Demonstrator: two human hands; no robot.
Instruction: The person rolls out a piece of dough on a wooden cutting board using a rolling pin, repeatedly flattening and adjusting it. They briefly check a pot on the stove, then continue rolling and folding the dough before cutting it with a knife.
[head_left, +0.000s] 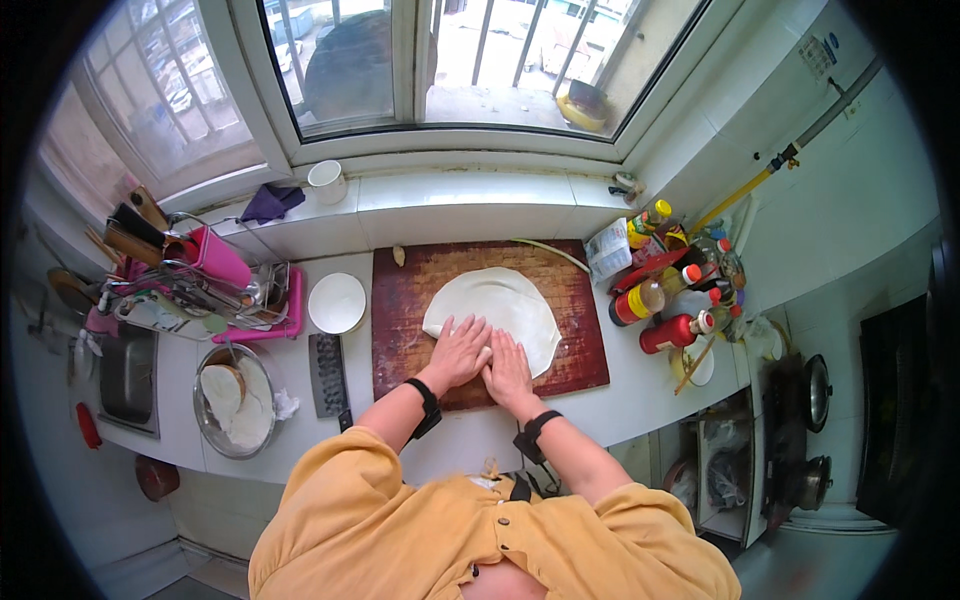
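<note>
A large, thin round dough sheet (501, 304) lies on a worn red-brown wooden board (401, 345). Its near edge looks folded or rolled back under my hands. My left hand (459, 349) rests flat on this near edge with its fingers stretched forward. Close beside it, my right hand (511, 365) lies palm down on the dough, thumbs nearly meeting. What is under the palms is hidden. At the board's upper left corner sits a small pale piece (398, 256), perhaps garlic or ginger. A green onion stalk (555, 253) crosses the upper right edge.
Left of the board are a cleaver (328, 375), a white bowl (337, 303) and a metal basin (235, 442) with flour and a scoop. A pink dish rack (296, 304) stands behind, near the sink (129, 382). Several condiment bottles (667, 334) crowd the right side.
</note>
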